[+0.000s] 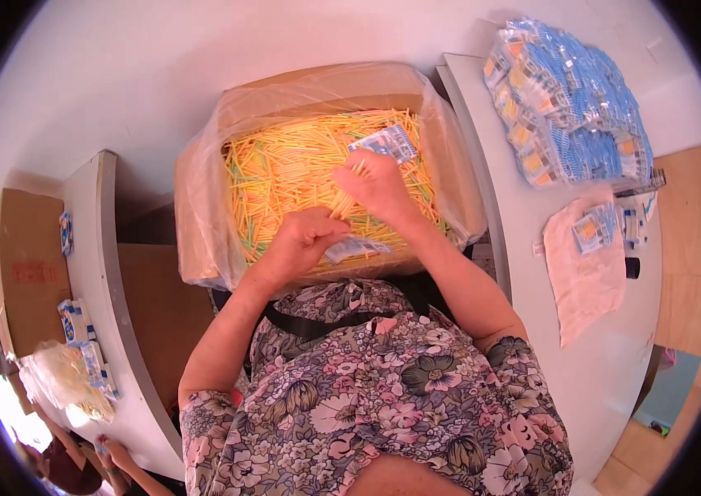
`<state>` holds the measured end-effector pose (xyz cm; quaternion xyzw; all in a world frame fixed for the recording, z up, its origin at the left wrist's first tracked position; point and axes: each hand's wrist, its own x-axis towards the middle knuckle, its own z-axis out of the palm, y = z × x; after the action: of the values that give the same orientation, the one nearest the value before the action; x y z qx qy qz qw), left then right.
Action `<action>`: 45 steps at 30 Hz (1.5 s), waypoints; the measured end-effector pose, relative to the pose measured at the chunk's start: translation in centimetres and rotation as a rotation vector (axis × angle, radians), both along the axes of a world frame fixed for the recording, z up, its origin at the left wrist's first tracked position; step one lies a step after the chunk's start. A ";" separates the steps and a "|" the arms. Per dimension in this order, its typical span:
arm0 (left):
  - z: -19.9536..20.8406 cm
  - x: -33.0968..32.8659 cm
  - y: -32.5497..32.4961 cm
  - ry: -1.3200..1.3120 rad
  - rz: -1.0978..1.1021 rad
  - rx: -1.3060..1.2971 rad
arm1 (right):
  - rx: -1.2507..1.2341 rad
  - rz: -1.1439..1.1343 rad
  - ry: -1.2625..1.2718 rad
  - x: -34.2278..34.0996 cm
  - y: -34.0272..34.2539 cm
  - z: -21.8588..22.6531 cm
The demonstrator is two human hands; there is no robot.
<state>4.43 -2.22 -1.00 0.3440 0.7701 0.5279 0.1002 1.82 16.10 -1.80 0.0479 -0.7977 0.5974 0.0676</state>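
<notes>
A carton lined with clear plastic is filled with loose thin sticks, mostly yellow, some green and pink. Over it, my right hand is closed round a small bunch of yellow sticks, whose ends show at the top and bottom of the fist. My left hand is just below, fingers pinched together near the lower ends of the bunch; what lies between them is hidden. A clear printed packet is right beside the left fingers. Another blue-and-white packet rests on the sticks beyond my right hand.
On the right-hand table lie a big clear bag of blue packets, a pale cloth and a loose packet. The left table holds small packs and a plastic bag. Another person's hands show at lower left.
</notes>
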 end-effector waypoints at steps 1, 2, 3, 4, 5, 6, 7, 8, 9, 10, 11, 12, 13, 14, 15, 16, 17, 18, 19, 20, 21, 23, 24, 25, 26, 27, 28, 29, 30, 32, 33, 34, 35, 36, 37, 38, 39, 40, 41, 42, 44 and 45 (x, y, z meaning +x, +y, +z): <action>-0.4 -0.1 -0.3 -0.076 -0.071 0.014 | 0.002 -0.026 0.048 -0.3 1.2 0.0; -0.4 0.0 -0.7 -0.083 -0.085 0.015 | 0.003 -0.039 0.042 -0.3 2.5 0.1; -0.4 0.2 -1.1 -0.189 -0.055 0.009 | 0.056 0.001 -0.042 -0.2 3.8 0.4; -0.4 0.4 -1.5 -0.296 -0.024 0.001 | 0.107 0.041 -0.128 0.2 4.6 0.5; -0.7 0.3 -1.7 -0.304 -0.036 -0.001 | 0.106 0.030 -0.137 0.9 5.0 0.2; -0.9 0.1 -1.8 -0.393 0.035 -0.008 | 0.242 0.148 -0.162 1.7 5.3 0.0; -1.0 -0.3 -1.7 -0.477 0.111 -0.014 | 0.379 0.271 -0.182 2.4 5.4 0.0; -1.2 -0.6 -1.4 -0.478 0.105 -0.015 | 0.378 0.265 -0.185 3.2 5.2 -0.2; -1.5 -1.0 -0.9 -0.390 0.081 0.026 | 0.529 0.325 -0.182 4.1 5.0 -0.4; -1.4 -1.2 -0.5 -0.301 0.061 0.070 | 0.683 0.387 -0.177 4.5 4.8 -0.4; -1.0 -1.5 -0.3 -0.300 0.059 0.071 | 0.684 0.385 -0.177 4.3 5.0 -0.2; -0.4 -1.7 -0.2 0.005 0.062 -0.009 | 0.497 0.308 -0.231 4.1 5.4 0.2; 0.1 -1.7 0.0 0.306 0.065 -0.090 | 0.307 0.231 -0.285 3.9 5.6 0.5; 0.2 -1.4 0.5 0.304 0.066 -0.091 | 0.308 0.233 -0.287 3.8 5.7 1.0; 0.4 -0.9 1.0 -0.074 0.018 0.092 | 0.248 0.197 -0.205 3.6 5.7 1.6; 0.7 -0.6 1.6 -0.448 -0.031 0.274 | 0.188 0.163 -0.119 3.4 5.5 2.1; 1.2 -0.5 2.1 -0.445 -0.027 0.275 | 0.189 0.167 -0.116 3.2 5.1 2.3; 1.8 -0.4 2.7 -0.604 -0.121 0.206 | 0.200 0.211 -0.096 3.2 4.5 2.5; 2.2 -0.3 3.1 -0.760 -0.215 0.137 | 0.213 0.257 -0.076 3.3 4.1 2.8; 1.3 -0.3 3.4 -0.831 -0.234 0.100 | 0.189 0.298 -0.124 3.4 4.0 3.3; 0.8 -0.1 3.8 -0.827 -0.228 0.106 | 0.194 0.305 -0.121 3.5 3.9 3.4; 0.3 0.4 4.4 -0.633 -0.134 0.203 | 0.211 0.192 -0.072 3.6 4.1 3.2; 0.1 0.4 4.6 -0.631 -0.133 0.208 | 0.215 0.195 -0.070 3.6 4.1 3.3; 0.0 0.4 4.7 -0.415 -0.117 0.168 | 0.329 0.114 0.039 3.7 3.9 3.6; -0.1 0.5 4.7 -0.200 -0.100 0.126 | 0.441 0.031 0.148 3.8 3.8 3.7; 0.0 0.7 4.7 -0.201 -0.096 0.126 | 0.441 0.035 0.147 3.8 3.6 3.1; 0.1 0.6 4.8 -0.156 -0.079 0.116 | 0.379 0.059 0.207 3.7 3.4 2.3; 0.1 0.6 4.9 -0.111 -0.061 0.106 | 0.316 0.082 0.267 3.6 3.3 1.7; 0.1 0.6 5.0 -0.110 -0.065 0.106 | 0.317 0.079 0.268 3.8 3.7 1.5; 0.1 0.7 4.9 -0.048 -0.025 0.073 | 0.440 -0.005 0.174 4.3 4.1 2.0; -0.2 0.6 4.9 -0.049 -0.026 0.071 | 0.438 -0.006 0.173 4.3 4.0 2.2; -0.5 0.5 5.0 -0.107 -0.047 0.072 | 0.359 0.037 0.102 4.4 3.8 2.4; -0.8 0.5 5.1 -0.165 -0.068 0.073 | 0.279 0.080 0.032 4.4 3.7 2.5; -0.9 0.6 5.2 -0.167 -0.073 0.072 | 0.278 0.075 0.030 4.5 3.7 2.0; -1.0 0.6 5.2 -0.321 -0.096 0.202 | 0.212 0.031 0.056 4.4 3.7 1.4; -1.0 0.6 5.3 -0.475 -0.118 0.332 | 0.146 -0.014 0.081 4.3 3.8 1.0; -0.9 0.5 5.2 -0.475 -0.120 0.330 | 0.145 -0.016 0.081 4.2 4.5 0.9; -0.7 0.3 4.9 -0.547 -0.069 0.340 | 0.098 -0.069 0.064 4.2 5.4 1.1; -0.6 0.3 4.5 -0.617 -0.015 0.351 | 0.052 -0.119 0.048 4.3 6.2 1.3; -0.6 0.3 4.1 -0.617 -0.010 0.350 | 0.050 -0.115 0.047 4.7 6.8 1.0; -0.6 0.0 3.6 -0.702 0.059 0.292 | 0.538 0.156 -0.051 5.8 7.6 0.5; -0.9 -0.1 3.3 -0.702 0.059 0.292 | 0.538 0.156 -0.051 6.1 7.5 0.3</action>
<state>4.30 1.06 -1.86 0.1307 0.6152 0.7202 0.2928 7.90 23.59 -1.48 0.1100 -0.9230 0.3684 -0.0139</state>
